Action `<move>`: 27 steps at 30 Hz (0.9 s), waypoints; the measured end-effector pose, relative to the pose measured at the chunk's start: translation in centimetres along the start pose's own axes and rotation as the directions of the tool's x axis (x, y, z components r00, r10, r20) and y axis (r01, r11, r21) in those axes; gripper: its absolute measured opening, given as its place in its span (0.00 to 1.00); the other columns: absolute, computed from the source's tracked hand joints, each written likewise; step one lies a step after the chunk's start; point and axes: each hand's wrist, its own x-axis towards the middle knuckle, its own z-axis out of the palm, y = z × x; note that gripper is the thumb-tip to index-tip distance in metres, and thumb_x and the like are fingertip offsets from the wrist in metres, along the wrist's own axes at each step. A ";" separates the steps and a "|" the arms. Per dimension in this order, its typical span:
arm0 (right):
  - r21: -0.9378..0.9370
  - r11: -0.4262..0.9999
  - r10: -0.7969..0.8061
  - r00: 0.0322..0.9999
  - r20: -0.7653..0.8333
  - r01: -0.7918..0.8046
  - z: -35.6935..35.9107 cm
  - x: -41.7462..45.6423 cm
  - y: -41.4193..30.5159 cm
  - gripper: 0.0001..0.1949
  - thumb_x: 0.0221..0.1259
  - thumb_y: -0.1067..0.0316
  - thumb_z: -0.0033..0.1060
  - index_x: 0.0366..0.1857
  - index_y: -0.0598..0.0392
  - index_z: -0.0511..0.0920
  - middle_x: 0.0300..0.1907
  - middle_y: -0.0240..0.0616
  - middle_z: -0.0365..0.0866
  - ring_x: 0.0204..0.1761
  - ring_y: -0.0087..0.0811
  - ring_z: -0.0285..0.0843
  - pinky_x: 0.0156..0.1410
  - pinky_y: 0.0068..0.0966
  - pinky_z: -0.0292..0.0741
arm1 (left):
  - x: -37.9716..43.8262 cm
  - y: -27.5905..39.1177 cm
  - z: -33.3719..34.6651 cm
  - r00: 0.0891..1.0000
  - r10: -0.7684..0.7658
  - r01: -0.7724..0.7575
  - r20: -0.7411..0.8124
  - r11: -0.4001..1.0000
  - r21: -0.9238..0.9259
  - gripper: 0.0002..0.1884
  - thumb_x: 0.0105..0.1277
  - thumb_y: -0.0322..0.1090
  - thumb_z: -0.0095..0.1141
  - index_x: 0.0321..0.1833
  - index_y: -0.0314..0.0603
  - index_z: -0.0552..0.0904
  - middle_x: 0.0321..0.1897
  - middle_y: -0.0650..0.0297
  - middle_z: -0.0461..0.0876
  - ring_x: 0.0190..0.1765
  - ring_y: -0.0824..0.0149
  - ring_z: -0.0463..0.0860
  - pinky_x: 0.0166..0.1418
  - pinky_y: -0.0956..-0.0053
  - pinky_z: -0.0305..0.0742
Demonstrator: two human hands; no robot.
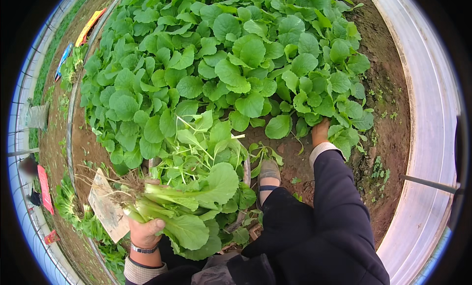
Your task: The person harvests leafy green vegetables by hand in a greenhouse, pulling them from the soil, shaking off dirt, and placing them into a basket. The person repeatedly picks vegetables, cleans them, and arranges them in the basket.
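My left hand (147,229) grips a bunch of uprooted leafy greens (184,200). Their pale stems and soil-covered roots (127,187) point left, while the broad leaves spread to the right. A flat, soil-stained beige piece (107,207) lies against the root end; whether my hand holds it too is unclear. My right hand (320,132) reaches down at the near right edge of the growing greens (239,64), and leaves hide its fingers. Between the hands, a round container with a pale rim (247,167) is heaped with loose leaves and stems (206,137).
A shoe (270,170) stands on bare soil right of the container. Pale plastic sheeting (424,100) runs along the right side. Left of a hose (70,137) lie bundled greens (68,196) and coloured bags (88,27). A blurred person (31,167) appears at far left.
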 end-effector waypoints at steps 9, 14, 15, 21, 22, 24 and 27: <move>0.031 0.999 0.027 1.000 0.013 -0.027 0.3 -1.1 -0.1 0.20 0.64 0.63 0.46 0.55 0.64 0.74 0.53 0.53 0.78 0.54 0.47 0.77 0.58 0.47 0.69 | -0.6 0.0 0.1 0.999 0.029 -0.029 -0.012 0.999 0.026 0.49 0.39 0.40 0.80 0.63 0.30 0.63 0.51 0.49 0.77 0.53 0.52 0.79 0.60 0.59 0.74; -0.094 0.992 0.079 0.991 -0.105 -0.089 2.8 -4.9 0.7 0.20 0.64 0.63 0.46 0.55 0.65 0.74 0.52 0.54 0.79 0.52 0.47 0.79 0.57 0.47 0.70 | -1.1 0.1 -0.2 0.999 0.032 -0.032 0.011 0.999 0.017 0.49 0.39 0.40 0.79 0.64 0.30 0.64 0.52 0.50 0.77 0.54 0.55 0.78 0.60 0.61 0.73; -0.189 0.977 0.074 0.987 -0.145 -0.101 2.3 -6.3 0.8 0.19 0.64 0.64 0.46 0.54 0.66 0.74 0.44 0.46 0.84 0.41 0.43 0.84 0.51 0.46 0.72 | -1.4 0.3 -0.2 0.999 0.035 -0.035 0.007 0.999 0.015 0.49 0.40 0.40 0.79 0.64 0.29 0.64 0.52 0.51 0.76 0.55 0.56 0.78 0.60 0.62 0.73; 0.283 0.941 -0.171 0.982 -0.076 0.186 -6.5 -14.2 5.2 0.25 0.60 0.65 0.50 0.62 0.59 0.67 0.36 0.39 0.85 0.43 0.38 0.83 0.53 0.47 0.69 | -3.2 1.1 -0.8 0.994 0.084 -0.084 0.065 0.996 -0.003 0.49 0.42 0.39 0.78 0.66 0.29 0.64 0.55 0.51 0.76 0.56 0.57 0.77 0.61 0.63 0.72; 0.350 0.902 -0.191 0.960 -0.204 0.254 -8.7 -16.0 6.2 0.26 0.58 0.65 0.52 0.62 0.58 0.67 0.36 0.38 0.85 0.47 0.39 0.80 0.59 0.49 0.66 | -3.5 1.2 -0.7 0.992 0.096 -0.096 0.081 0.995 -0.009 0.49 0.42 0.38 0.78 0.66 0.28 0.64 0.55 0.51 0.76 0.56 0.57 0.77 0.61 0.63 0.72; 0.474 0.852 -0.120 0.965 -0.235 0.221 -8.2 -17.7 8.0 0.28 0.55 0.64 0.58 0.62 0.55 0.66 0.40 0.38 0.84 0.55 0.39 0.74 0.71 0.55 0.52 | -4.0 1.2 -1.0 0.989 0.109 -0.107 0.104 0.994 -0.021 0.47 0.42 0.37 0.78 0.65 0.27 0.65 0.55 0.51 0.76 0.57 0.57 0.77 0.61 0.63 0.72; 0.606 0.784 -0.004 0.975 0.220 -0.134 -8.5 -17.1 9.4 0.30 0.55 0.59 0.59 0.65 0.51 0.65 0.47 0.43 0.82 0.57 0.40 0.76 0.71 0.63 0.46 | -4.9 1.3 -1.7 0.981 0.159 -0.155 0.111 0.987 -0.041 0.45 0.42 0.37 0.78 0.63 0.27 0.68 0.53 0.53 0.78 0.55 0.58 0.78 0.60 0.64 0.73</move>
